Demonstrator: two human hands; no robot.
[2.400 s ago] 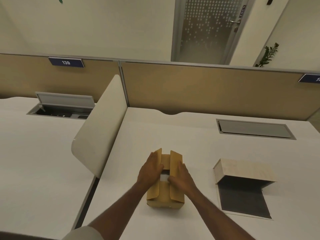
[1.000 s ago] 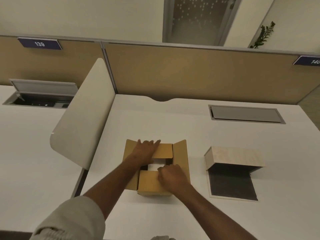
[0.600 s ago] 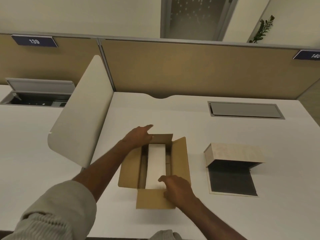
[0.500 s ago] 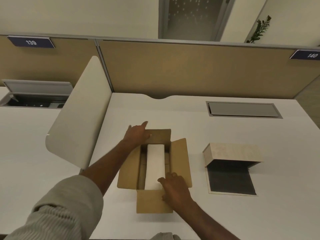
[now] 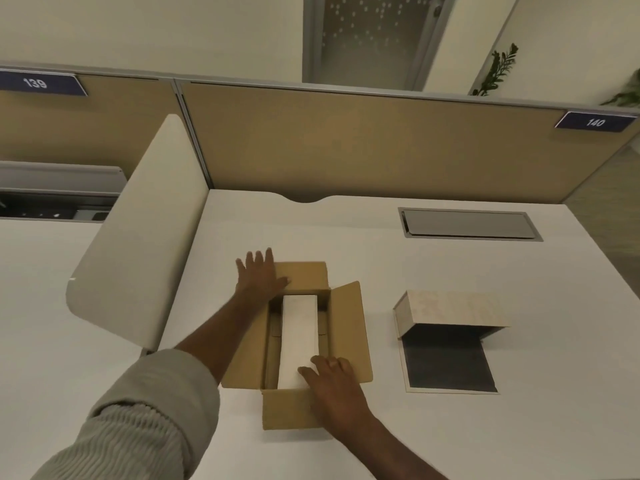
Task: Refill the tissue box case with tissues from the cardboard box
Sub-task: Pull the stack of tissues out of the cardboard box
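Cardboard box opened near the desk's front edge, tissue pack exposed for lifting.

The left hand (image 5: 259,277) lies flat, fingers spread, pinning the far flap of the cardboard box (image 5: 348,336) so it stays open; the right hand (image 5: 332,375) rests loosely curled on the near end of the white tissue pack (image 5: 298,336), apparently not yet gripping. The tissue case (image 5: 450,308) waits open toward the desk's (image 5: 346,230) right edge. Half a second ago the left hand sat slightly nearer; the flaps are now fully spread.
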